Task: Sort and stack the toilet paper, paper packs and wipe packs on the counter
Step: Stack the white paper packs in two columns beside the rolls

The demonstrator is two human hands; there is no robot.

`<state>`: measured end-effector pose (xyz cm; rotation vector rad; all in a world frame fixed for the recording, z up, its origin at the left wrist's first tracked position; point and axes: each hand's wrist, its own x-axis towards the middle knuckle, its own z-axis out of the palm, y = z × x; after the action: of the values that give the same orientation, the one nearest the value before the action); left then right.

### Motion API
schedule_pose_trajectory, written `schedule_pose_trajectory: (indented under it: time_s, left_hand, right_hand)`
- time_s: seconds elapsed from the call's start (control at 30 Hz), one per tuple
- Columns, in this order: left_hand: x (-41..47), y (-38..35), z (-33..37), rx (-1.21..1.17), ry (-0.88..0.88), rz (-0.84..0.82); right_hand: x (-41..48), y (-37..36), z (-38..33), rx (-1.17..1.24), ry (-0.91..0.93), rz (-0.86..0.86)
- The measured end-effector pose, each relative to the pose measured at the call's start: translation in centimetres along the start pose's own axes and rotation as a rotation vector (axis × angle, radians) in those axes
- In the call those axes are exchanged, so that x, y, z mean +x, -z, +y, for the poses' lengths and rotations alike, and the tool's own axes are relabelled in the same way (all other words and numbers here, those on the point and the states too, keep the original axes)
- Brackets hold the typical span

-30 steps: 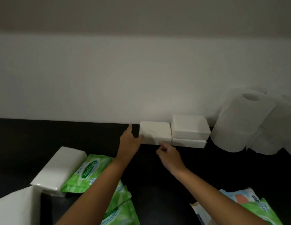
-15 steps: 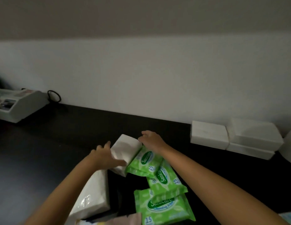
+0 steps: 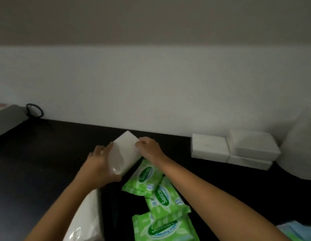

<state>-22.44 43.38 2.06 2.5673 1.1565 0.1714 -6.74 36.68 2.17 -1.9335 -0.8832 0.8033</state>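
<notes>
Head view, first speaker: our left hand (image 3: 99,159) and right hand (image 3: 149,148) grip the white paper pack (image 3: 125,152), tilted above the desk (image 3: 38,162), beside the Sanicare wipe packs (image 3: 146,178).
Second speaker: We may drop it; its wrapper looks slick.

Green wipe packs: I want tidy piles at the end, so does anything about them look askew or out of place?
Yes. The three green wipe packs lie in a loose, overlapping chain on the counter, each turned at a different angle, unlike the white paper packs squared up at back right.
</notes>
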Motion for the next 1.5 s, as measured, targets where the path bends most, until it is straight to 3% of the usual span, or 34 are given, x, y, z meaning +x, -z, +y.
schedule_pose_trajectory:
  time_s: [0.13, 0.3, 0.5, 0.6, 0.87, 1.1, 1.33, 1.5]
  left_hand:
    - [1.9, 1.9, 4.6, -0.243, -0.155, 0.028]
    - [4.0, -0.7, 11.9, -0.602, -0.308, -0.055]
    - [7.0, -3.9, 18.7, -0.994, -0.219, -0.296]
    - [8.2, -4.5, 20.8, -0.992, -0.197, -0.369]
    - [10.0, -7.9, 22.8, -0.974, -0.089, -0.302]
    - [10.9, -9.1, 22.4, -0.951, -0.067, -0.322]
    - [10.8, -10.0, 21.9, -1.009, -0.025, -0.351]
    - [11.0, -11.1, 21.5, -1.091, 0.11, -0.381]
  right_hand:
    - [-1.7, 5.7, 0.9, 0.151, 0.041, 0.166]
    - [-4.4, 13.8, 3.7, 0.112, 0.048, 0.377]
    - [-6.0, 21.2, 7.0, -0.007, -0.088, 0.489]
    - [-5.5, 23.2, 7.4, -0.098, -0.124, 0.477]
    - [-3.3, 23.9, 9.4, -0.341, -0.143, 0.455]
    - [-2.8, 22.6, 11.0, -0.396, -0.113, 0.441]
    - [-3.1, 23.1, 11.4, -0.428, 0.043, 0.625]
    - [-3.7, 25.5, 14.2, -0.576, -0.135, 0.686]
